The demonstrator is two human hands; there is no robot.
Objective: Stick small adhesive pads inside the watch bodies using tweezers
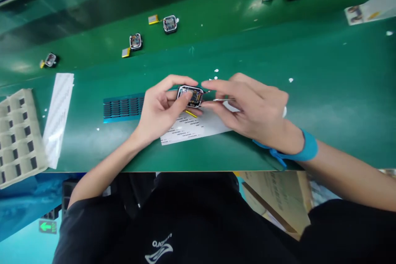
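My left hand [163, 105] grips a small square device [194, 97] with a white rim and an open face that shows circuitry, the thumb lying on it. A yellow strip [191, 114] sticks out beneath the device. At the device's right edge, my right hand [258, 107] has its index finger and thumb close to the rim. A thin whitish tool [221, 100] is held in that hand and points left. A blue band [306, 146] circles the right wrist. Under both hands lies a printed white sheet [173, 137].
Left of the hands is a blue sheet of black strips [120, 108]. A moulded tray [23, 140] and white paper [58, 119] lie far left. Similar devices [170, 24] with yellow-edged batteries [153, 19] stand along the back. The table's edge runs below the hands.
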